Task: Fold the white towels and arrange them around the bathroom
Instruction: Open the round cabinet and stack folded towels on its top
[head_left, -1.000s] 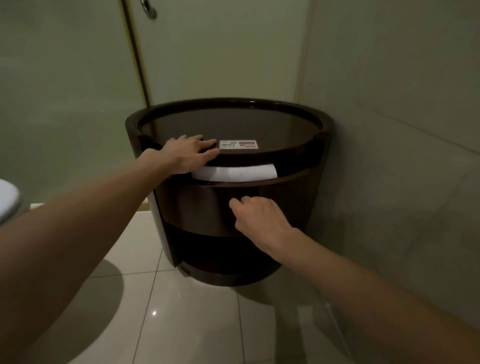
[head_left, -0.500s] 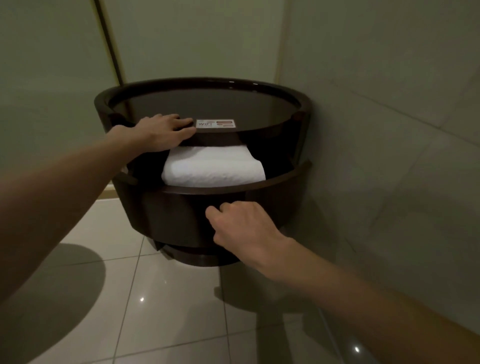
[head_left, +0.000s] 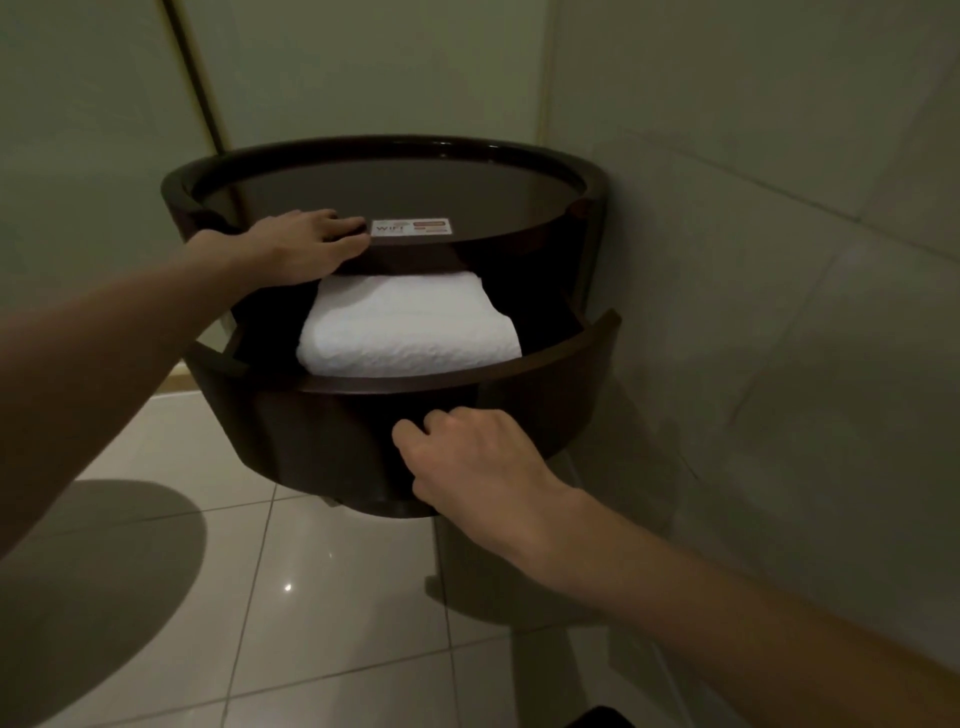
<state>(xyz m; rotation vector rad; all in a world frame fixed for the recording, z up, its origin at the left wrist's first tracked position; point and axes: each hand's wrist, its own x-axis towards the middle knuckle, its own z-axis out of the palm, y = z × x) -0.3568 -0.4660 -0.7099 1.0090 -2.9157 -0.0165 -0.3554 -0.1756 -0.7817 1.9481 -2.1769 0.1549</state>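
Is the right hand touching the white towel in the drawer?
Apart. The head view shows the right hand at the drawer front, with a band of dark wood between it and the towel above.

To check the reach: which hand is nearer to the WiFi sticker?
Left. The left hand rests on the top, fingertips just beside the sticker; the right hand is lower, on the drawer front.
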